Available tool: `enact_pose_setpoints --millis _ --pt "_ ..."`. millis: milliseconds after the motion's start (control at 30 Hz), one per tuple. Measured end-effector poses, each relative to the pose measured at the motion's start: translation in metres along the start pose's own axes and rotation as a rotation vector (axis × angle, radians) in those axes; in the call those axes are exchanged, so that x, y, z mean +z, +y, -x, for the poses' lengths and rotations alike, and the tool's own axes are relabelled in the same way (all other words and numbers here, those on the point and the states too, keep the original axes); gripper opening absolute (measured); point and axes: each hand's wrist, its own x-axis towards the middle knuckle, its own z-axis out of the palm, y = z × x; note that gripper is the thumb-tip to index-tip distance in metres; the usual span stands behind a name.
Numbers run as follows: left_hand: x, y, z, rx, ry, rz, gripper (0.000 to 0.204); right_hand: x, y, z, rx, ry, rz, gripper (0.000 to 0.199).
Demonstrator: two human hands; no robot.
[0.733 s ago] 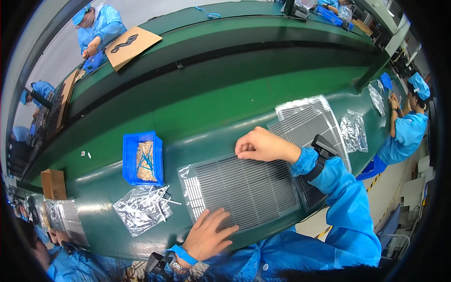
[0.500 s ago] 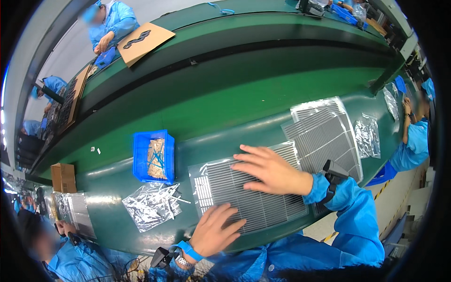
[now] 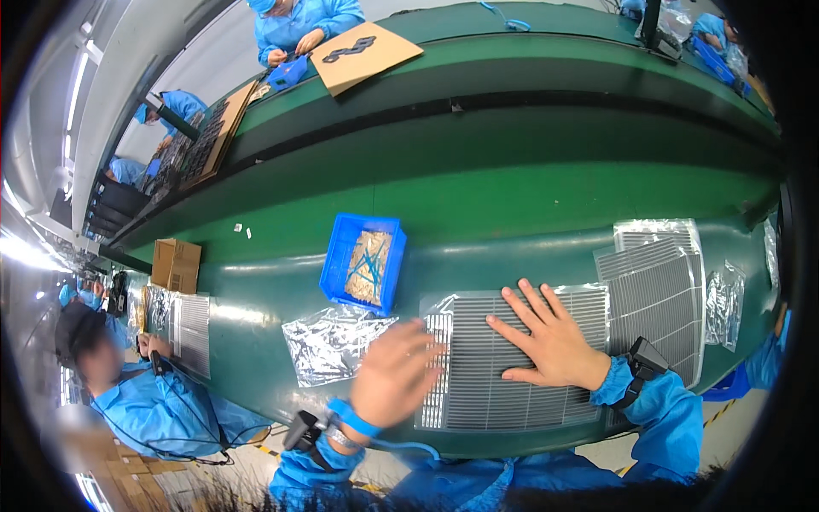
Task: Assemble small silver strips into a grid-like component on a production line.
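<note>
A clear plastic sheet covered with narrow grey strips [image 3: 503,397] lies flat in front of me, a column of white strips along its left side. My right hand [image 3: 559,346] rests palm down on its upper right part, fingers spread, holding nothing. Over the white strips at the left edge is my left hand [image 3: 394,375], blurred by motion. Its fingers seem stretched out and apart, with nothing visible in them; whether they touch the sheet I cannot tell. More striped sheets [image 3: 655,299] lie stacked and overlapping to the right.
A blue bin [image 3: 334,277] holds tan pieces and blue ties. Below it lies a crumpled clear bag [image 3: 328,350]; another bag [image 3: 723,303] is far right. A cardboard box [image 3: 177,264] stands left, near a seated co-worker [image 3: 153,401]. Another co-worker [image 3: 303,26] works across the green bench.
The whole view has shifted, with the bench contents now further right. My left hand has moved up to the sheet's white strips. My right hand stays spread on the sheet, fingers turned more upward.
</note>
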Motion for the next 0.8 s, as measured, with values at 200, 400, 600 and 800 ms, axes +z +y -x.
enact_pose_setpoints --millis 200,400,600,800 --pt "-0.027 -0.051 0.021 -0.211 0.134 -0.139 0.022 0.003 0.004 -0.006 -0.01 0.035 -0.003 0.085" --pt "-0.001 -0.053 0.028 -0.079 0.032 -0.381 0.025 0.004 0.003 -0.006 0.003 0.022 -0.014 0.084" --pt "0.0 -0.058 0.026 0.006 0.02 -0.417 0.02 0.005 0.001 -0.005 0.014 0.016 -0.026 0.082" --pt "-0.026 -0.024 0.0 -0.147 0.123 0.183 0.011 -0.005 0.001 -0.001 0.047 0.105 -0.181 0.065"
